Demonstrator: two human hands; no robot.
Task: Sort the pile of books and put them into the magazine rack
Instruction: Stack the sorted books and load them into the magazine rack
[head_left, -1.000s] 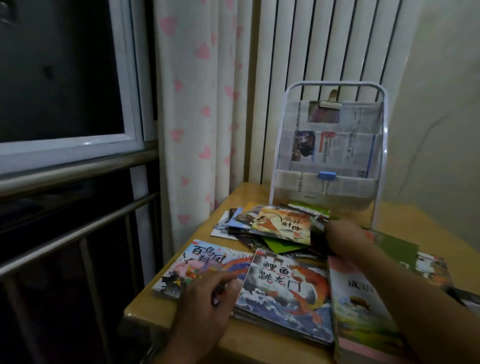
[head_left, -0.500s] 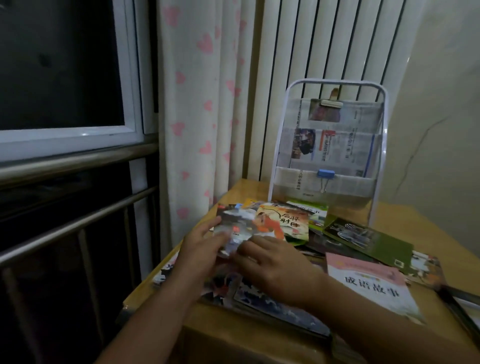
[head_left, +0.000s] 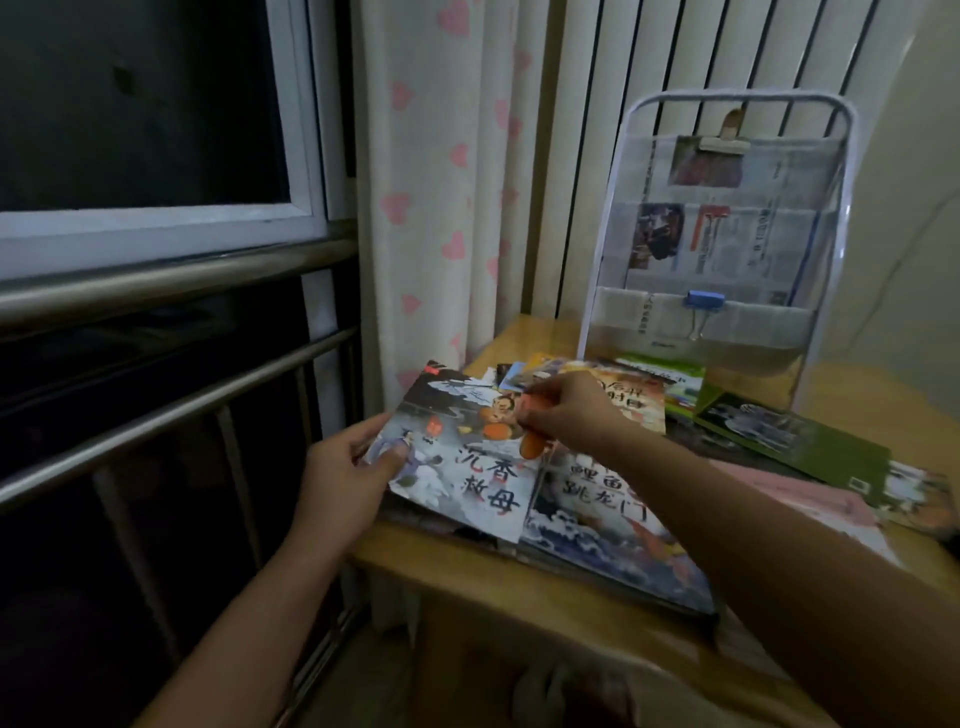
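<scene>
I have a thin picture book (head_left: 462, 457) with a grey, stormy cover held over the near left corner of the counter (head_left: 498, 587). My left hand (head_left: 348, 480) is clamped on its left edge, thumb on the cover, and my right hand (head_left: 563, 415) pinches its upper right part, fingers closed on it. The book is tilted, its far edge raised, and its right side overlaps a blue book with waves (head_left: 618, 525) lying flat beneath it. Behind my right hand an orange-covered book (head_left: 636, 402) tops the scattered pile, with a green book (head_left: 670, 387) just beyond it near the foot of the magazine rack (head_left: 722, 244). The rack stands upright at the back of the counter, its pockets lined with newspaper and a blue clip (head_left: 704, 301) on the lower pocket. A long dark green book (head_left: 795, 441) lies to the right, partly over a pink one (head_left: 810, 499).
</scene>
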